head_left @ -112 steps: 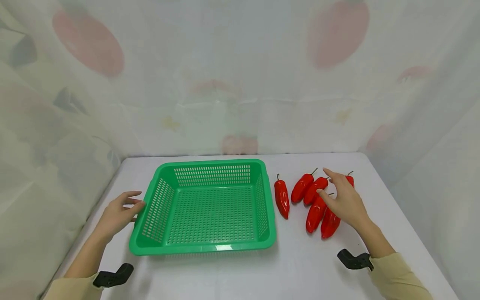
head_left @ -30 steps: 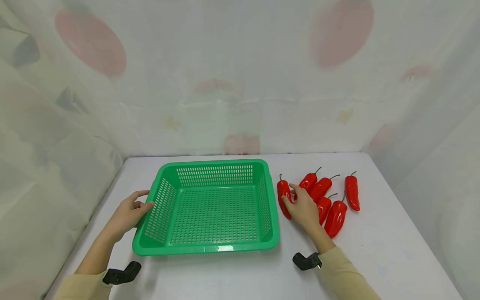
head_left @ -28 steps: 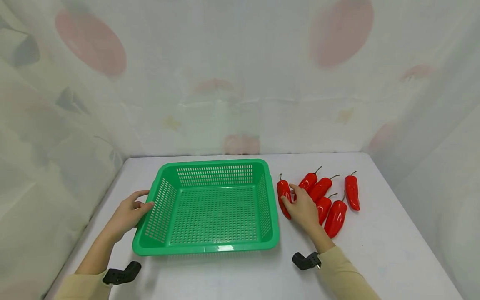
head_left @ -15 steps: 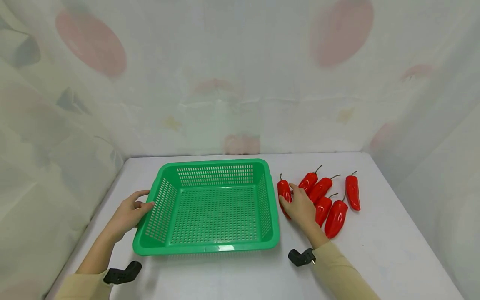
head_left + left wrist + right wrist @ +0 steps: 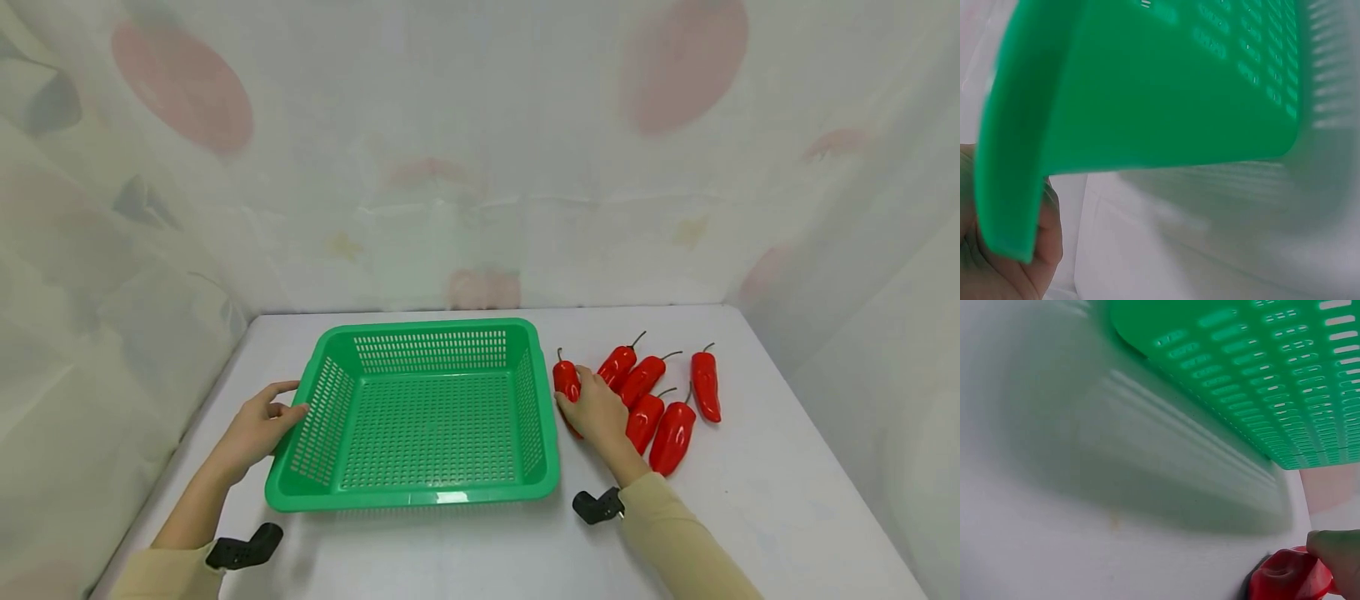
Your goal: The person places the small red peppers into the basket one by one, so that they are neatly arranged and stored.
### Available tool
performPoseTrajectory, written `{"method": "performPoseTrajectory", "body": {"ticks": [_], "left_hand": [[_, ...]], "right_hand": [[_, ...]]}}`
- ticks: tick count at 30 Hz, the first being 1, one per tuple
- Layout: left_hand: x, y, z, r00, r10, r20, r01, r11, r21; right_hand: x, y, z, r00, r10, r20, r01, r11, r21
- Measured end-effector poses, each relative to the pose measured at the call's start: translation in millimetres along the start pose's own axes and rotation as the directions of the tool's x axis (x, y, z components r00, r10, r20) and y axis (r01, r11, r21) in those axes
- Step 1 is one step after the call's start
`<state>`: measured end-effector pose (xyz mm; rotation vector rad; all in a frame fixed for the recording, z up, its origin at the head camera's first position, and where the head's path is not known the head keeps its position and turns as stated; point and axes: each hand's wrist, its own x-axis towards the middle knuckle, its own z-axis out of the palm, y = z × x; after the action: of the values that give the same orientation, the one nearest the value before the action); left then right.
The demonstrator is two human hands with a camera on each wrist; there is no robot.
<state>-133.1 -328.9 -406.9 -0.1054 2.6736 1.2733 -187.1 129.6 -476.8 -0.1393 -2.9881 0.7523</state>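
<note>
At the basket's left side, my left hand (image 5: 255, 432) grips the rim of the green plastic basket (image 5: 412, 500). Up close in the left wrist view, the basket wall (image 5: 1179, 112) fills much of the picture, with part of the hand (image 5: 1050, 234) below the rim. My right hand (image 5: 597, 410) pinches the red pepper (image 5: 564, 377) lying closest to the basket's right side. Its fingers cover part of that pepper. The right wrist view shows the thumb (image 5: 1342, 553) against the glossy pepper (image 5: 1288, 579), just outside the slotted basket wall.
Several more red peppers lie right of my right hand, among them a pepper (image 5: 672, 439) nearer the front and a separate pepper (image 5: 705, 385) furthest right. The white table (image 5: 750, 517) ends at a printed curtain (image 5: 390, 233) behind.
From among the peppers on the right, my right hand has come left to the pepper beside the basket, which has shifted slightly. Lately the left hand and basket have stayed still.
</note>
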Motion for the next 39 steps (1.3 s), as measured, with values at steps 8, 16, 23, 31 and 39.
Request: {"method": "performPoseTrajectory", "body": {"ticks": [8,16,23,31,39], "left_hand": [[0.1,0.4,-0.5,1.0,-0.001,0.001,0.001,1.0,0.003],[-0.5,1.3,-1.9,1.0,0.0,0.007,0.0,1.0,-0.006],[-1.0,1.6,-1.3,1.0,0.003,0.02,-0.003,1.0,-0.023],[0.5,-1.5,-1.9,1.0,-0.004,0.015,0.004,1.0,-0.018],[1.8,-1.7,-2.9,1.0,-0.007,0.017,0.007,1.0,-0.005]], "right_hand": [[1.4,2,0,1.0,-0.005,0.005,0.005,1.0,0.024],[1.5,2,-1,1.0,0.015,0.011,-0.016,0.998,0.061],[2.9,2,-8,1.0,0.023,-0.02,-0.021,0.996,0.092],[0.9,1,-12,0.999,0.011,-0.031,-0.008,0.994,0.113],[1.7,0,-20,0.999,-0.001,-0.047,0.007,0.992,0.124]]}}
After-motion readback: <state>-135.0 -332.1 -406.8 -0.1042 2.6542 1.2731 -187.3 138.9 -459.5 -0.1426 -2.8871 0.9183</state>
